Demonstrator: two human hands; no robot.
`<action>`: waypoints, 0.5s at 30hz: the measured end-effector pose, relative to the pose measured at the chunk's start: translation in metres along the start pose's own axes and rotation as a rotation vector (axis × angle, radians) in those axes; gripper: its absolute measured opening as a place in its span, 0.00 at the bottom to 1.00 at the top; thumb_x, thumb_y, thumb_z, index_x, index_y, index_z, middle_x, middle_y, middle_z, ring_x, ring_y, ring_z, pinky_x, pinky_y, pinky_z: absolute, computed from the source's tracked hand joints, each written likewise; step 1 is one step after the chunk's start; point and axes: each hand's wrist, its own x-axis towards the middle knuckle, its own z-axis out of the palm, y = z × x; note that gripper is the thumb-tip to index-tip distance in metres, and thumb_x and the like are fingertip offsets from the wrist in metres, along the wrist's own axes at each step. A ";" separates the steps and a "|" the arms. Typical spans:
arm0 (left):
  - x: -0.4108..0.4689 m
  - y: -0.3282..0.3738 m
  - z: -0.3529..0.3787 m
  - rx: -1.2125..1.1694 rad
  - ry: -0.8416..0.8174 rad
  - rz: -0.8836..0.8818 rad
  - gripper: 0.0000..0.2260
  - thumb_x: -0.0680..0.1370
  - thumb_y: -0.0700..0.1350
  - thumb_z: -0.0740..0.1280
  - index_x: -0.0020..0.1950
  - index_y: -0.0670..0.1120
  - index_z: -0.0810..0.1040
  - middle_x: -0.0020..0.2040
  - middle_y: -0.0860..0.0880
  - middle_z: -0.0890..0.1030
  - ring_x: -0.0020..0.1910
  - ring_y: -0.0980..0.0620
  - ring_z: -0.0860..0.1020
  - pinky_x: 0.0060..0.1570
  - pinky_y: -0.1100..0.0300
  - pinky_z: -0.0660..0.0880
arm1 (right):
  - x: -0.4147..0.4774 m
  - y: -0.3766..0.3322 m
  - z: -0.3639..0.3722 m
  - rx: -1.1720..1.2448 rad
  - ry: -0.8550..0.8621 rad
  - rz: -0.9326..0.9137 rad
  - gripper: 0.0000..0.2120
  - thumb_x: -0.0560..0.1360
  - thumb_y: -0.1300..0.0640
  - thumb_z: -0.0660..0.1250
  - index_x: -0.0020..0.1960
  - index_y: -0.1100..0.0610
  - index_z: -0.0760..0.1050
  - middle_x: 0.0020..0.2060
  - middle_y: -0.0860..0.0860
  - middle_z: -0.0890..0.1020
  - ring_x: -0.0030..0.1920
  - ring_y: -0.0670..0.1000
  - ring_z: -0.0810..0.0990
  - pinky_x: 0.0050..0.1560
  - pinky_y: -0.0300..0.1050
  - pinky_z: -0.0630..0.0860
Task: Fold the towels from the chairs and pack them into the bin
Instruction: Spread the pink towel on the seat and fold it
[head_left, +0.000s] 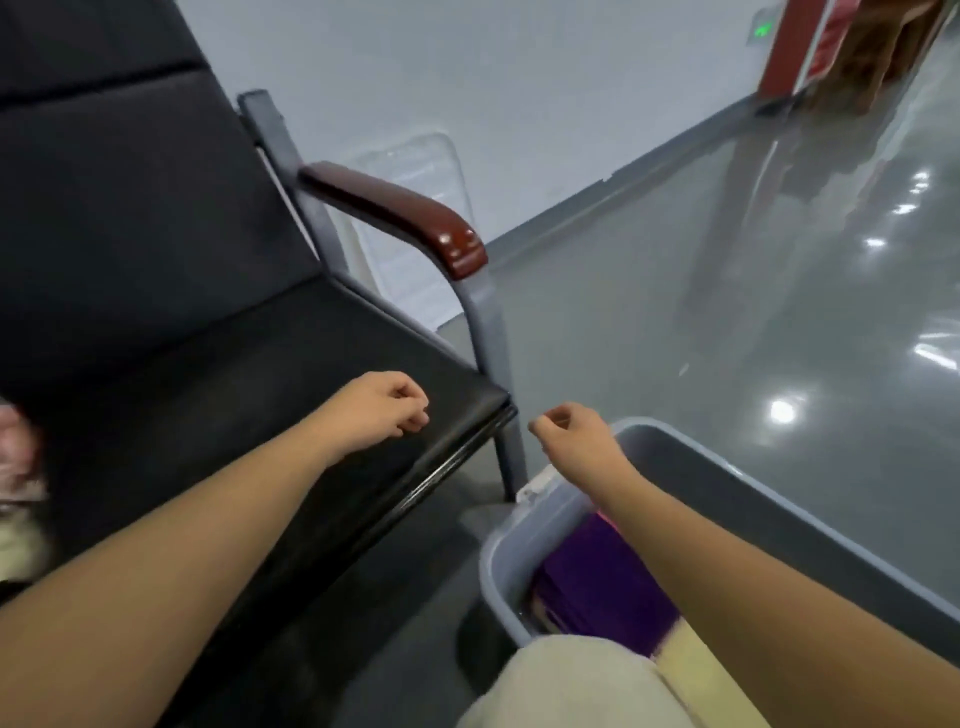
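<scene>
- Left hand (384, 410): held out over the front right part of the black chair seat (234, 374). Fingers were curled into a loose fist with nothing in them. Whether the hand touched the seat could not be told.
- Right hand (574, 436): held out above the far left rim of the grey bin (511, 551). Fingers were curled in, thumb against the forefinger, and no cloth was seen in the grip.
- The two hands were near each other but apart, with the front corner of the seat between them.
- Purple towel (608, 582): lay inside the bin against its left wall, partly hidden by the right forearm.
- Pale yellow cloth (696, 660): also inside the bin, just beside the purple towel on the near side.
- Pink-and-white towel (15, 457): bunched on the seat at the far left edge of the view, blurred and cut off by the frame. It was well apart from both hands.
- The bin stood on the glossy grey floor (675, 312), just right of the chair's front leg.
- Chair: grey metal frame, red-brown wooden armrest (395, 213) on its right side.
- Clear plastic panel (415, 208): leaned against the wall behind the armrest.
- The person's knee (571, 686), in beige cloth, was at the bottom edge, overlapping the near rim of the bin.
</scene>
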 end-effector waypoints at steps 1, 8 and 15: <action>-0.015 -0.014 -0.032 -0.006 0.070 -0.019 0.05 0.80 0.42 0.66 0.46 0.47 0.80 0.43 0.49 0.86 0.44 0.52 0.84 0.44 0.59 0.77 | -0.002 -0.026 0.015 -0.011 -0.043 -0.057 0.12 0.77 0.53 0.65 0.50 0.62 0.78 0.41 0.54 0.82 0.43 0.53 0.79 0.50 0.50 0.76; -0.139 -0.136 -0.181 0.021 0.496 -0.230 0.09 0.79 0.37 0.64 0.41 0.46 0.78 0.42 0.44 0.84 0.37 0.51 0.79 0.37 0.60 0.73 | -0.037 -0.163 0.132 -0.120 -0.303 -0.342 0.11 0.77 0.49 0.65 0.50 0.56 0.78 0.43 0.51 0.82 0.48 0.53 0.81 0.51 0.49 0.77; -0.256 -0.192 -0.273 0.296 0.762 -0.316 0.06 0.75 0.39 0.68 0.42 0.50 0.80 0.41 0.50 0.82 0.45 0.47 0.80 0.46 0.54 0.74 | -0.098 -0.255 0.267 -0.203 -0.531 -0.534 0.11 0.78 0.50 0.63 0.53 0.58 0.75 0.46 0.51 0.80 0.44 0.50 0.78 0.39 0.43 0.71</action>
